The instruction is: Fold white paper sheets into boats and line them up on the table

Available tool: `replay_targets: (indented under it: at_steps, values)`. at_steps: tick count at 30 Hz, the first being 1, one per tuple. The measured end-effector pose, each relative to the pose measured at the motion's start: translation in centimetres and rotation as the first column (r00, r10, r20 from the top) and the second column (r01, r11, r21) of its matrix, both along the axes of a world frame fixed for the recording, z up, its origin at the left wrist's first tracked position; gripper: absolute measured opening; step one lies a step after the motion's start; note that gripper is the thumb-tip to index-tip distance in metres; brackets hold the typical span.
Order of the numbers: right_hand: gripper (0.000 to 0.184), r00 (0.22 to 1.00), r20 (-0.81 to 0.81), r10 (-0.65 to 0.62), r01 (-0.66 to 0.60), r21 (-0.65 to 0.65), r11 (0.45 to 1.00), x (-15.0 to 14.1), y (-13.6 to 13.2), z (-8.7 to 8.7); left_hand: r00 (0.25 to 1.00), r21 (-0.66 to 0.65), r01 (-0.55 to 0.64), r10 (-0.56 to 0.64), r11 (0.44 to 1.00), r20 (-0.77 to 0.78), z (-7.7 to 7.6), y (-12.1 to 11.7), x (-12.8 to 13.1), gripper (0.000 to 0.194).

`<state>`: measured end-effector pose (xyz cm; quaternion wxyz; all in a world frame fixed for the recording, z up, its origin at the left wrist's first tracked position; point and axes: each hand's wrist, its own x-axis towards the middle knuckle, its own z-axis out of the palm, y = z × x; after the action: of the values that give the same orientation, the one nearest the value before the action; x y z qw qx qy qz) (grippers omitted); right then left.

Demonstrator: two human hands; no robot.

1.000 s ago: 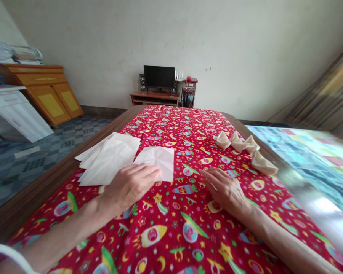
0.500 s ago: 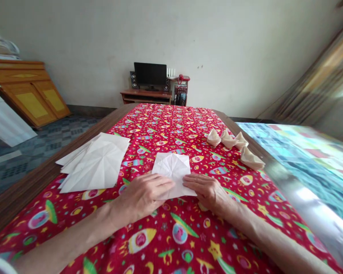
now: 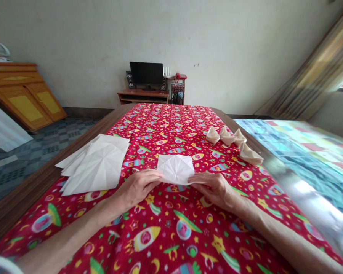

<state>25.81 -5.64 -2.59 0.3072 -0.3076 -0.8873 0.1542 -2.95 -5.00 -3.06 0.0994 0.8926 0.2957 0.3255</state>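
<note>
A small white sheet of paper (image 3: 175, 167), creased in lines that fan out from its middle, lies in front of me with its near edge lifted. My left hand (image 3: 143, 183) pinches the near left corner, fingers on top and thumb below. At the near right corner, my right hand (image 3: 213, 186) grips the paper the same way. Left of them rests a loose stack of larger creased white paper sheets (image 3: 98, 163). Several folded cream paper pieces (image 3: 250, 155) with pointed tips stand to the right, beyond my right hand.
A red cloth with rocket and star prints (image 3: 160, 239) covers the brown wooden table (image 3: 23, 203). Against the far wall stands a desk with a monitor (image 3: 146, 73). A wooden cabinet (image 3: 25, 97) is at the left, and a bed-like surface with patterned covers (image 3: 297, 152) at the right.
Both hands have gone from lying on the paper to pinching its near corners. The near edge has come up and the paper looks shorter front to back. The view has shifted slightly.
</note>
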Motion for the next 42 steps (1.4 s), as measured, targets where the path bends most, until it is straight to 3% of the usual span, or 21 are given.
replay_targets:
  at_steps: [4, 8, 14, 19, 24, 27, 30, 33, 35, 40, 42]
  values:
    - [0.023, 0.993, 0.044, -0.113, 0.114, -0.044, 0.992, 0.3, -0.8, 0.8, 0.999, -0.058, 0.016, -0.014, 0.998, 0.037, 0.7, -1.0, 0.2, 0.020]
    - [0.022, 0.990, 0.067, -0.122, 0.128, -0.111, 0.986, 0.3, -1.3, 0.9, 0.999, -0.068, 0.002, 0.000, 0.998, 0.042, 0.8, -1.9, 0.0, 0.019]
    - [0.031, 0.902, 0.064, -0.427, 0.429, -0.256, 0.866, -1.3, -0.1, 0.7, 0.962, -0.169, -0.274, 0.270, 0.947, -0.047, 0.3, -1.0, 0.5, 0.034]
    - [0.032, 0.807, 0.161, -0.568, 0.583, -0.064, 0.810, -2.6, 1.0, 0.7, 0.897, -0.119, -0.420, 0.392, 0.900, -0.203, 0.1, -0.2, 1.3, 0.034]
    - [0.026, 0.710, 0.306, -0.634, 0.599, 0.211, 0.773, -3.2, 1.6, 0.2, 0.788, -0.040, -0.525, 0.467, 0.850, -0.400, 1.6, -0.1, 2.1, 0.032]
    - [0.025, 0.666, 0.381, -0.641, 0.587, 0.264, 0.766, -3.4, 1.7, 0.4, 0.757, -0.038, -0.541, 0.467, 0.840, -0.458, 2.0, 0.2, 2.2, 0.035]
    - [0.026, 0.646, 0.438, -0.625, 0.582, 0.246, 0.775, -3.6, 1.8, 0.9, 0.784, -0.065, -0.530, 0.459, 0.846, -0.417, 1.4, 0.8, 1.8, 0.032]
    - [0.027, 0.642, 0.458, -0.615, 0.586, 0.225, 0.779, -3.7, 1.8, 1.3, 0.838, -0.019, -0.514, 0.497, 0.858, -0.225, 0.5, 1.4, 1.4, 0.015]
    - [0.027, 0.649, 0.456, -0.608, 0.582, 0.216, 0.784, -3.7, 1.8, 1.3, 0.876, 0.046, -0.466, 0.468, 0.884, -0.119, 0.2, 1.4, 1.5, 0.033]
    - [0.027, 0.646, 0.440, -0.624, 0.583, 0.242, 0.775, -3.7, 1.8, 1.0, 0.958, 0.095, -0.142, 0.161, 0.985, -0.238, 1.0, 0.0, 3.6, 0.033]
    - [0.028, 0.645, 0.439, -0.625, 0.579, 0.252, 0.775, -3.6, 1.8, 0.9, 0.948, 0.062, -0.103, 0.117, 0.993, -0.295, 1.1, -0.8, 4.6, 0.033]
